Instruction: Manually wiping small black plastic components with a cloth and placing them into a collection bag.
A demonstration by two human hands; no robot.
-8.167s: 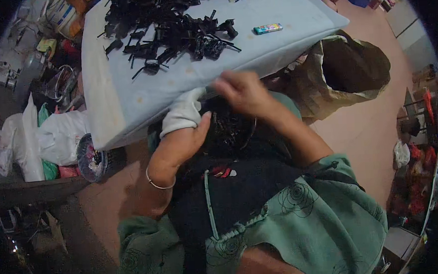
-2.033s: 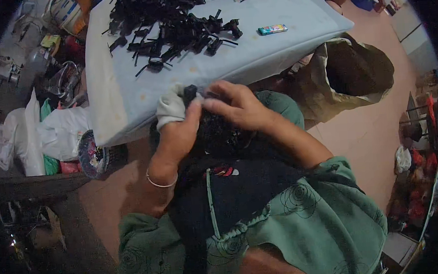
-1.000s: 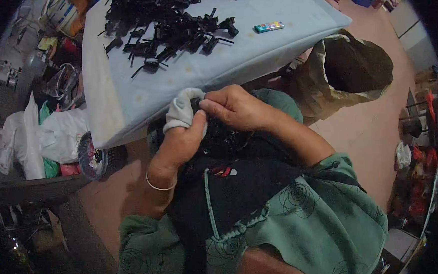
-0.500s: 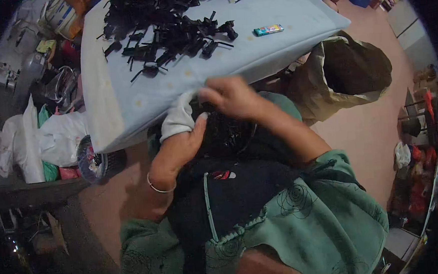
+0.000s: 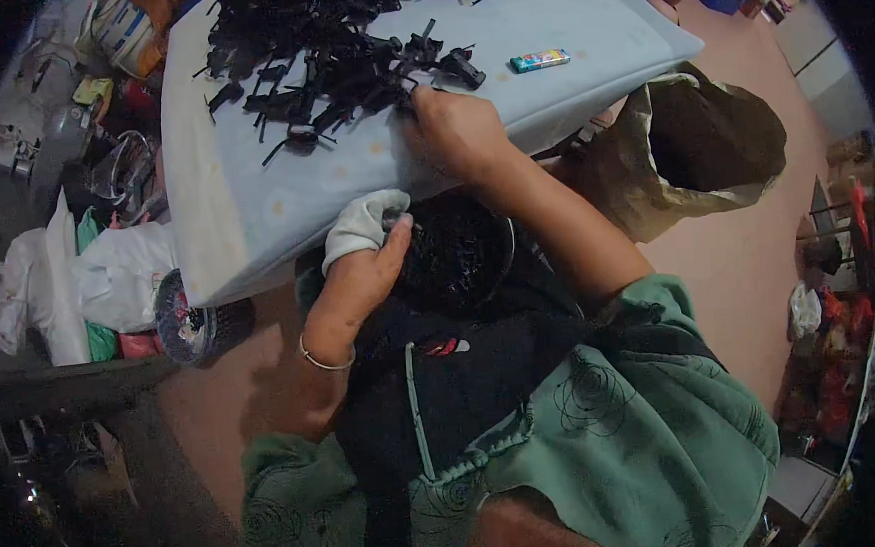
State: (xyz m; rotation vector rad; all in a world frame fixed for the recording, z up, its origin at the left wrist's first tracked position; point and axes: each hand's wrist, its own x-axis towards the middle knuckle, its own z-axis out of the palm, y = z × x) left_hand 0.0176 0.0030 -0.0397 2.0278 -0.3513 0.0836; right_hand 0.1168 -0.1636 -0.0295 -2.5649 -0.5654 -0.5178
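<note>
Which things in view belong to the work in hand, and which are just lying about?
In the work, it seems:
- black parts, at the right hand
- pale cloth, on the left hand
- bowl of black pieces

Apparently lying about:
- colourful packet
- white plastic bag

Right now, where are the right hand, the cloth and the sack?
Right hand point(image 5: 461, 132), head view: back of the hand.
Cloth point(image 5: 356, 224), head view: its folded middle.
Sack point(image 5: 624, 180), head view: its outer side.
</note>
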